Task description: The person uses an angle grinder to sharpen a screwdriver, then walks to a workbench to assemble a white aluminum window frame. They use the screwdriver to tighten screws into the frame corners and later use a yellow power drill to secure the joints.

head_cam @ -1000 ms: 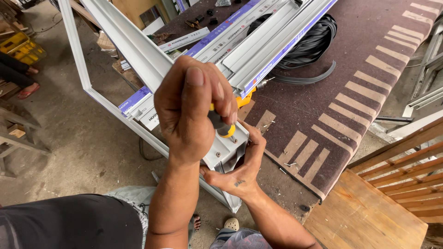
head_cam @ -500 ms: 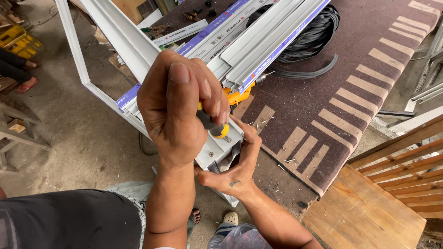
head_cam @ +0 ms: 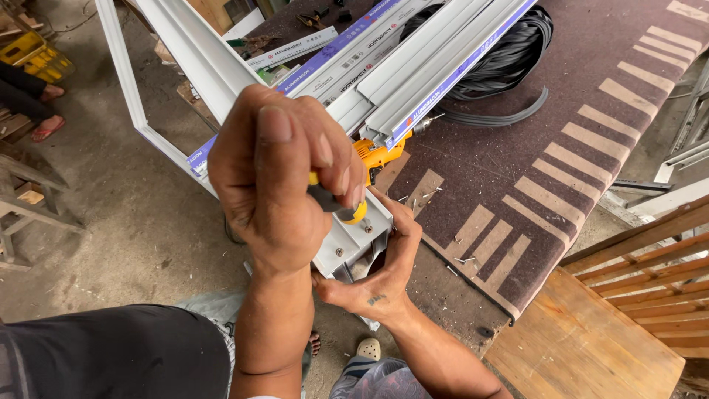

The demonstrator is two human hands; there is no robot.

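Nearest, the right hand point(head_cam: 377, 273) clasps the end of the white aluminium frame point(head_cam: 354, 244), fingers wrapped round its corner at the desk point(head_cam: 517, 170) edge. Just above that corner, the left hand point(head_cam: 284, 174) is fisted tight on a yellow-handled screwdriver point(head_cam: 347, 210), held down onto the frame. Beyond the frame lie stacked white profiles point(head_cam: 413, 66) and a black rubber coil point(head_cam: 509, 52).

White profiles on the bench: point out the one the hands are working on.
It is the short white profile at the bench's near edge, with screws showing in its face. The right hand clasps its end and the left hand holds a yellow-handled screwdriver over it. The longer profiles lie untouched behind.
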